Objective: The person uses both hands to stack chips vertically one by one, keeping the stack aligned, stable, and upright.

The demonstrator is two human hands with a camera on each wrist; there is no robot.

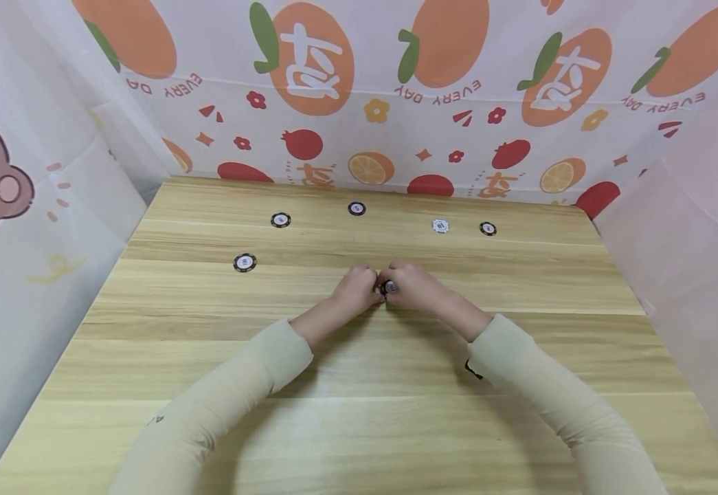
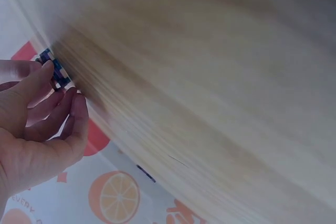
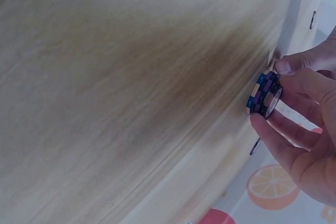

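Note:
Both hands meet over the middle of the table around a short stack of poker chips. My right hand pinches the stack between thumb and fingers; in the right wrist view the chips stand tilted on edge, with dark, purple and pale edge blocks. From the other side my left hand grips at the same chips, its thumb pressed on their edges in the left wrist view and its other fingers curled below. Part of the stack is hidden by the fingers.
On the wooden table, single chips lie in a loose arc: dark ones at left, back left, back middle and back right, plus a white chip. A dark object peeks out beside the right sleeve. Fruit-printed curtains border the table.

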